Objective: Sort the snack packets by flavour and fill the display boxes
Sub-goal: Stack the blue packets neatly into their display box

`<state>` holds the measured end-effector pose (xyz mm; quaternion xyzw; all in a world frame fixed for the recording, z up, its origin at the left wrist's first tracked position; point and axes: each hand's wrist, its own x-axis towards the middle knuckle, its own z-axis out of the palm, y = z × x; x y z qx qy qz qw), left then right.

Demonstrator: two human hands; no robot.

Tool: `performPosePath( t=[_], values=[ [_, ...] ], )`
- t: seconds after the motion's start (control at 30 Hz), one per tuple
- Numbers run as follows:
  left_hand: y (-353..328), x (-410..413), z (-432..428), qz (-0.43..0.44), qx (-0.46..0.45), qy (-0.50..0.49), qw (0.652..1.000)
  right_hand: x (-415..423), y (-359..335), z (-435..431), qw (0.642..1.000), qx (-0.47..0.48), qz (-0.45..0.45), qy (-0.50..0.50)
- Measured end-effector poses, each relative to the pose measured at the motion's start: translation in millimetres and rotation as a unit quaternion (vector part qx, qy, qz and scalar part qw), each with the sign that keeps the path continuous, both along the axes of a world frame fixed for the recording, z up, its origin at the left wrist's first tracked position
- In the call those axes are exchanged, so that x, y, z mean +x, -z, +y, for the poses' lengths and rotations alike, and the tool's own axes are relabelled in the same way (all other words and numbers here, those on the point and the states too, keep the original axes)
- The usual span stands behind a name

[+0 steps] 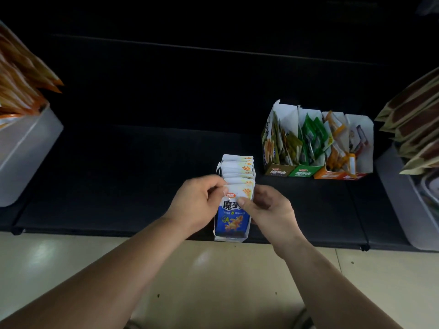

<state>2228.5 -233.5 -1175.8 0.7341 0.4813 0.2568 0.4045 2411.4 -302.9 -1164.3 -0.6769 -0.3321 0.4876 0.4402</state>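
Snack packets point(237, 167) of the blue flavour are packed upright in a row inside the blue display box point(229, 239), which stands at the very front edge of the dark surface point(118, 186). The front packet point(234, 217), at the box's near end, is held by both hands. Its top left corner is pinched by the left hand point(197, 203), and its upper right face is pressed by the thumb of the right hand point(270, 207), whose fingers are curled beside the box's right wall. Four more display boxes point(304, 172), partly filled, are set behind the blue box and to its right.

The box looks nearly full, so the front packet could be creased or a wall bulged if it is forced down. A downward or forward push could also tip the box off the edge onto the floor point(213, 281).
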Motion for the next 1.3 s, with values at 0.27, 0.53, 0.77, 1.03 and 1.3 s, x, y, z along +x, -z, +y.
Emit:
performPosePath(
  t=[0.27, 0.53, 0.77, 1.03, 1.3],
  values=[
    [-10, 7, 6, -0.120, -0.136, -0.144, 0.973, 1, 3, 5, 0.998, -0.019, -0.056, -0.023],
    [-1, 2, -7, -0.084, -0.100, -0.135, 0.982, -5, 8, 5, 0.995, -0.020, -0.100, -0.016],
    [-1, 12, -12, -0.098, -0.118, -0.131, 0.979, -5, 7, 4, 0.995, -0.036, -0.093, -0.031],
    [3, 3, -29, 0.037, -0.122, -0.144, 0.981, -7, 11, -10, 0.986, -0.067, -0.151, 0.010],
    [20, -3, -48, 0.007, -0.252, -0.066, 0.965, -20, 5, -18, 0.973, -0.180, -0.147, -0.011]
  ],
)
